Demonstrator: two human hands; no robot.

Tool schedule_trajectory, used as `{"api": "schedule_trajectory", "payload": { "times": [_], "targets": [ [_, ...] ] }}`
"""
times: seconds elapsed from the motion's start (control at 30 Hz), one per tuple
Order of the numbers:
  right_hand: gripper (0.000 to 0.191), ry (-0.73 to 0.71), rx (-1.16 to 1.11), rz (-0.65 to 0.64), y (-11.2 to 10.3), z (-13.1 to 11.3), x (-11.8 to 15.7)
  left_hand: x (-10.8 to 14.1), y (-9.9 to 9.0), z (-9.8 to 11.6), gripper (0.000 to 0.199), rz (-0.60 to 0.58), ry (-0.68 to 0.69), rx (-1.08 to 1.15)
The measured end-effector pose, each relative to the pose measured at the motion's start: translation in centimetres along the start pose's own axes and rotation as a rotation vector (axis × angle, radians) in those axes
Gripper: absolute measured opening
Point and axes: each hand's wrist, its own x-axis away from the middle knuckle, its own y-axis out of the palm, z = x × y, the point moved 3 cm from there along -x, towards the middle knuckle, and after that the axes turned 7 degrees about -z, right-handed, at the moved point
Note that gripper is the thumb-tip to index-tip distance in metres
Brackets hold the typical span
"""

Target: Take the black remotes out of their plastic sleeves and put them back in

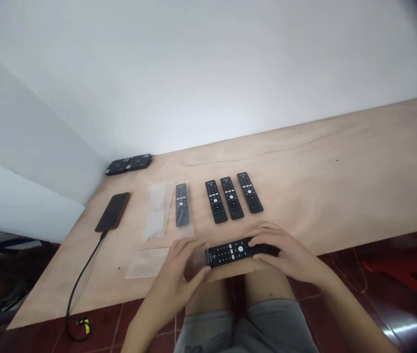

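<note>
Lying between left grip [179,267] and right grip [285,251]: black remote [226,252].

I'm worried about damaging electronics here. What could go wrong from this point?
The held remote is close to the front edge of the table, so it might fall if the right grip slipped. The phone has a cable hanging over the edge; a snag could drag the phone along.

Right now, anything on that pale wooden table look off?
One thing: the thin black cable from the flat black phone with brown edges droops over the table's front edge, so it might snag. No spill or damage visible.
</note>
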Motion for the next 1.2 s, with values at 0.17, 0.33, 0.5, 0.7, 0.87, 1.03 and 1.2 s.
{"api": "schedule_trajectory", "payload": {
  "times": [0.17,0.33,0.5,0.7,0.87,1.03,1.2],
  "targets": [
    [0.018,0.016,-0.027,0.007,0.1,-0.4,-0.2,0.1,0.5,-1.1,0.037,0.004,0.115,-0.021],
    [0.020,0.014,-0.049,0.000,0.3,-1.1,-0.3,-0.2,1.4,-1.1,0.047,0.100,0.194,0.015],
    [0.036,0.020,-0.031,-0.024,0.8,-1.2,-0.8,-0.7,2.3,-0.8,0.052,0.089,0.208,0.015],
    [0.052,0.031,-0.037,-0.053,0.9,-1.2,-1.3,-1.2,2.1,-1.0,0.060,0.081,0.197,0.017],
    [0.052,0.068,-0.024,-0.060,0.7,-1.6,-1.0,-0.8,1.2,-1.6,0.056,-0.007,0.123,0.047],
    [0.055,0.029,-0.046,-0.068,1.6,-2.6,-2.1,-1.3,2.0,-1.0,0.056,-0.017,0.165,0.030],
    [0.056,0.000,-0.008,-0.065,3.0,-2.9,-3.2,-2.5,3.2,0.5,0.057,-0.031,0.212,-0.006]
  ]
}}
